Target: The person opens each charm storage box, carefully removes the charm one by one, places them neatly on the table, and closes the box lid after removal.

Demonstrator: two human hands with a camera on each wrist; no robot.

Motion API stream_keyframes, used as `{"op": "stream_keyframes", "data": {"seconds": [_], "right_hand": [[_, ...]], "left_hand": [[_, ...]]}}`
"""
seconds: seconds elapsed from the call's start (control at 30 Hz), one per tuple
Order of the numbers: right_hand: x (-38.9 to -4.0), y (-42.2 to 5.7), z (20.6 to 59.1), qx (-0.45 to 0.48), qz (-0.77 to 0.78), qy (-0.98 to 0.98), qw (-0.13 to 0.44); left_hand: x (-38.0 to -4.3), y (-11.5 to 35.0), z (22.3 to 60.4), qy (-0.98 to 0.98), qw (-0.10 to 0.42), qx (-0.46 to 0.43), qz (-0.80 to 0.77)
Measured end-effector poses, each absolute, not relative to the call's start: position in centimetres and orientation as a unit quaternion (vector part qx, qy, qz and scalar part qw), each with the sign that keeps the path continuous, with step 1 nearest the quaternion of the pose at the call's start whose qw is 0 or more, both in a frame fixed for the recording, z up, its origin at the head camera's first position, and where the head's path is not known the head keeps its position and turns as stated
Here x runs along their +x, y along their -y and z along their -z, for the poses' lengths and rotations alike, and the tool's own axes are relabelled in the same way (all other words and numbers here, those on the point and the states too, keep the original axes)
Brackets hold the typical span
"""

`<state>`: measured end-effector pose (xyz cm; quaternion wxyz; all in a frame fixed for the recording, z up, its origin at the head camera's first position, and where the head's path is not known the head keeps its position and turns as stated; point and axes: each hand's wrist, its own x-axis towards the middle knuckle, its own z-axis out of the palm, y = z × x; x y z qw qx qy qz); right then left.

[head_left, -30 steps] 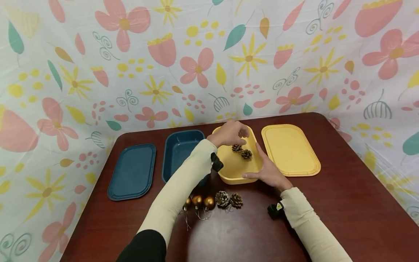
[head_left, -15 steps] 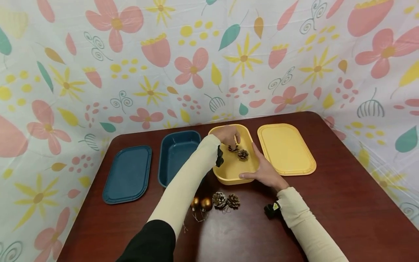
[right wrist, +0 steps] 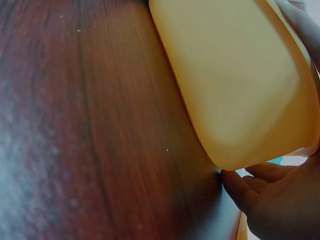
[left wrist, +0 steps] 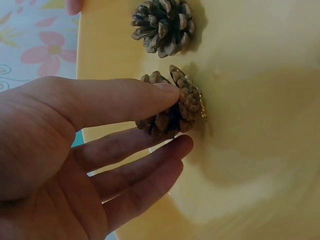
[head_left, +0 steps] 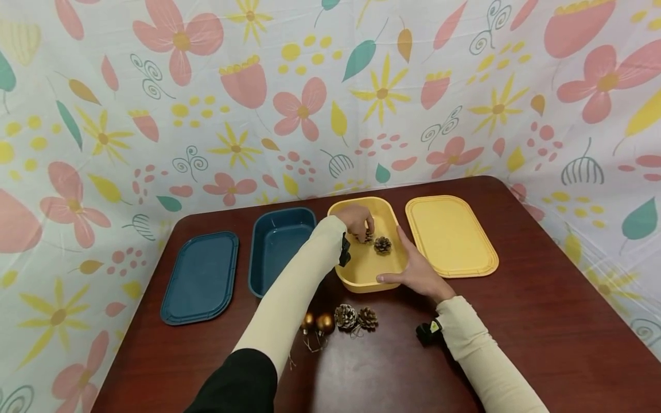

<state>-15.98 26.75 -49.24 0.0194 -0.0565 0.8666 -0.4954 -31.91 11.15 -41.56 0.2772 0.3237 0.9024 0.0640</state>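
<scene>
Left wrist view: left grip (left wrist: 65,160) has lowered, pinching a pinecone (left wrist: 186,102), which seems secured. Beside it, right grip (head_left: 419,272), spread wide, touches the yellow box (head_left: 365,287).

On my feed I count four pinecones (head_left: 383,245), two gold baubles (head_left: 325,323) showing, two boxes (head_left: 368,272), two lids (head_left: 453,236), two hands (head_left: 422,274), one desk (head_left: 372,378).

The rectangular yellow tub (head_left: 372,267) matches the flat yellow lid (head_left: 451,236); at left, the dark-blue tub (head_left: 281,238) matches the flat dark-blue lid (head_left: 200,278). Scaly pine cones (left wrist: 164,26) are brown, pale-edged. Pink, yellow and teal florals (head_left: 302,110) pattern the far white cloth (head_left: 181,133).
</scene>
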Motion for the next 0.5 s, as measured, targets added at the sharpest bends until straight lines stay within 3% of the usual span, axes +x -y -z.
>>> {"op": "stream_keyframes", "data": {"seconds": [0.5], "right_hand": [[-16.1, -26.8, 49.2, -0.052, 0.493, -0.868, 0.031]], "left_hand": [[-31.1, -9.3, 40.5, -0.903, 0.252, 0.337, -0.086]]}}
